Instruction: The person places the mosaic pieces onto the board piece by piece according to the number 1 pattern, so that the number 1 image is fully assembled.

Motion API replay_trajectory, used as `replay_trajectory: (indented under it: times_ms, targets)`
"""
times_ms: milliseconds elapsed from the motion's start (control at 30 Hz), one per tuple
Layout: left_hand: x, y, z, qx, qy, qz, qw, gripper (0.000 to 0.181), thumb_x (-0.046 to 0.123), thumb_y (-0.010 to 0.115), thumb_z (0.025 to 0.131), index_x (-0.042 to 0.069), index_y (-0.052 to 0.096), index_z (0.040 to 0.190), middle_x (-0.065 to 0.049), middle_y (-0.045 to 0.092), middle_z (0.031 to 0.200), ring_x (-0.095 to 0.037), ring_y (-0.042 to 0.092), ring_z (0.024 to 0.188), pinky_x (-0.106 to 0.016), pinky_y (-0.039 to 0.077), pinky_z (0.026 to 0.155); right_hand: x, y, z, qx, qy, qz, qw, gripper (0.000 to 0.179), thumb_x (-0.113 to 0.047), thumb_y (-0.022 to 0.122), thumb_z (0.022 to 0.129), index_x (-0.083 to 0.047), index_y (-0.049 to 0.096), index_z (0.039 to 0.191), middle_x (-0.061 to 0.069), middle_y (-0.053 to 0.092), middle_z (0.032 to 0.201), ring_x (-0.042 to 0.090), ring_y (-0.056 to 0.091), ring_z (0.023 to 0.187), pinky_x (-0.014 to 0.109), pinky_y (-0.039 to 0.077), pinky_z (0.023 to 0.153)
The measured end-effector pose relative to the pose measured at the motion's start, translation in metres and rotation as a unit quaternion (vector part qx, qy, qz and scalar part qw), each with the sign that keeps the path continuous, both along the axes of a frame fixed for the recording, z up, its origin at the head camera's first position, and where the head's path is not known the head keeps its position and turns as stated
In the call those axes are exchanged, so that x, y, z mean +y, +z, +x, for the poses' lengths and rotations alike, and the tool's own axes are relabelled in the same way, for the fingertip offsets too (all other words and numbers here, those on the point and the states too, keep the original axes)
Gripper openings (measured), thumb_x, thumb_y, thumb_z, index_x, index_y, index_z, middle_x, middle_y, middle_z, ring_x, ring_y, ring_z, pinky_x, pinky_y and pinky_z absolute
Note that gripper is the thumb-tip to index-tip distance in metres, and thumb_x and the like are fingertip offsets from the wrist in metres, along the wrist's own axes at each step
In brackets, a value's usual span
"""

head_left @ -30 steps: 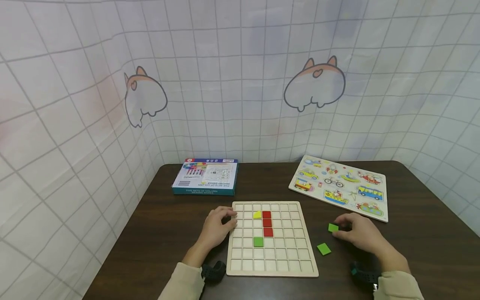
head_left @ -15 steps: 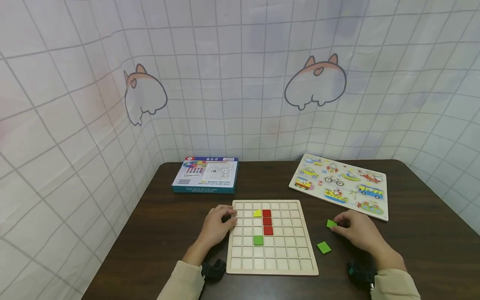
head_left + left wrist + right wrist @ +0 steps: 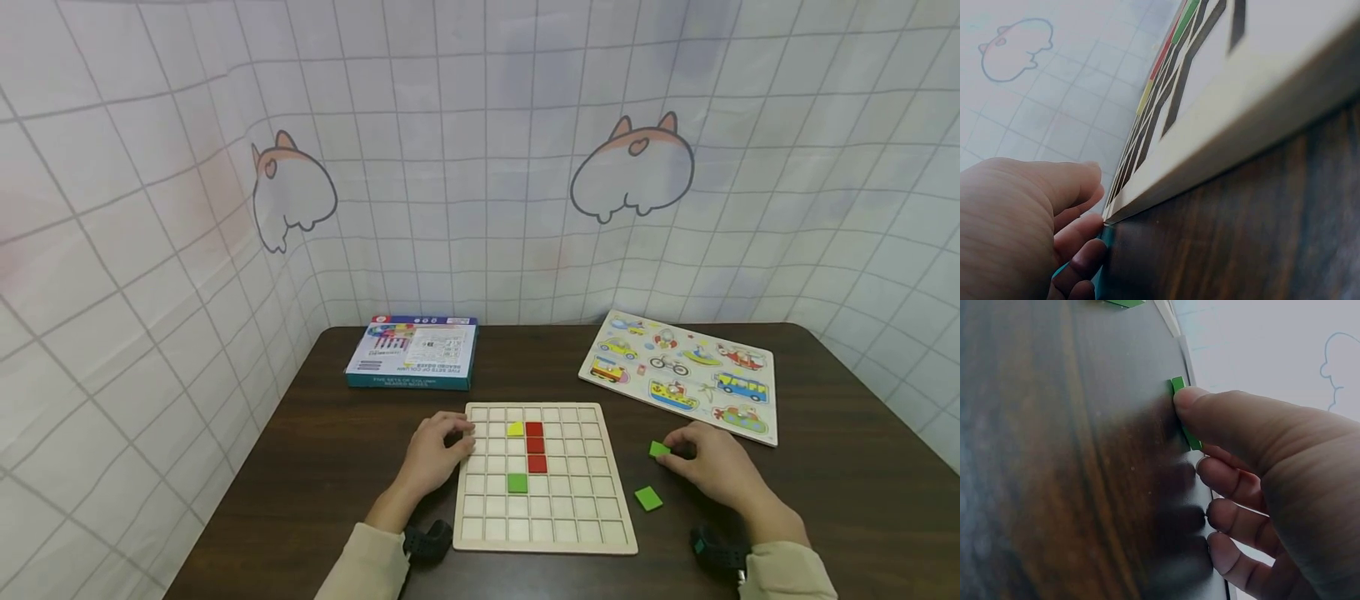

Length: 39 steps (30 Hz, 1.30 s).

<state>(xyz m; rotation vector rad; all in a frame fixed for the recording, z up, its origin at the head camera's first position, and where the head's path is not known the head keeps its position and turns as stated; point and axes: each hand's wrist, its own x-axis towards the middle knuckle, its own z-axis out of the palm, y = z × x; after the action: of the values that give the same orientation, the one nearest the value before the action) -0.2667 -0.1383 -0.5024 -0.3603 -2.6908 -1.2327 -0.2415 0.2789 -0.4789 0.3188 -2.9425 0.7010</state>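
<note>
My left hand rests at the left edge of a light wooden grid board, its fingertips touching the rim. In the left wrist view the fingers of that hand are relaxed against the board's side. Thumb and fingertips of my right hand pinch a green square tile to the right of the board, low over the table. A second green tile lies loose nearby. On the grid sit a yellow piece, three red tiles in a column and a green tile.
A flat boxed set lies at the back left of the dark table. At the back right is a picture puzzle board with vehicles on it. A white gridded cloth hangs behind and at the sides.
My right hand has slid slightly left and a little up with the green tile between its fingertips. The left hand and the board stay where they were.
</note>
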Motion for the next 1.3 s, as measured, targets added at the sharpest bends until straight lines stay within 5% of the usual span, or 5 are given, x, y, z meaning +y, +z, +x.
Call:
replay_trajectory:
  times_ms: [367, 867, 1300]
  targets:
    - [0.001, 0.0, 0.0, -0.008, 0.004, -0.002, 1.0, 0.021, 0.021, 0.067, 0.093, 0.015, 0.073, 0.112, -0.002, 0.061, 0.128, -0.028, 0.05, 0.122, -0.054, 0.04, 0.1, -0.007, -0.001, 0.001, 0.015, -0.003, -0.01, 0.9998, 0.024, -0.03, 0.077, 0.084, -0.012, 0.073, 0.099, 0.002, 0.067, 0.098, 0.022, 0.061, 0.088, 0.047, 0.05, 0.077]
    - [0.001, 0.002, 0.0, 0.0, -0.001, -0.002, 1.0, 0.021, 0.021, 0.067, 0.093, 0.013, 0.073, 0.112, -0.003, 0.061, 0.128, -0.029, 0.051, 0.121, -0.054, 0.04, 0.1, -0.059, 0.012, 0.009, 0.063, 0.039, -0.005, 0.9973, 0.019, -0.028, 0.079, 0.083, -0.019, 0.072, 0.098, -0.006, 0.066, 0.098, 0.014, 0.06, 0.082, 0.039, 0.05, 0.072]
    - [0.0, 0.001, 0.002, -0.003, -0.004, 0.0, 1.0, 0.021, 0.022, 0.066, 0.094, 0.013, 0.072, 0.112, -0.003, 0.061, 0.128, -0.029, 0.051, 0.12, -0.054, 0.04, 0.099, -0.088, 0.007, 0.013, 0.056, 0.089, -0.094, 0.99, 0.016, -0.023, 0.08, 0.082, -0.021, 0.071, 0.095, -0.012, 0.055, 0.079, 0.007, 0.049, 0.068, 0.023, 0.041, 0.058]
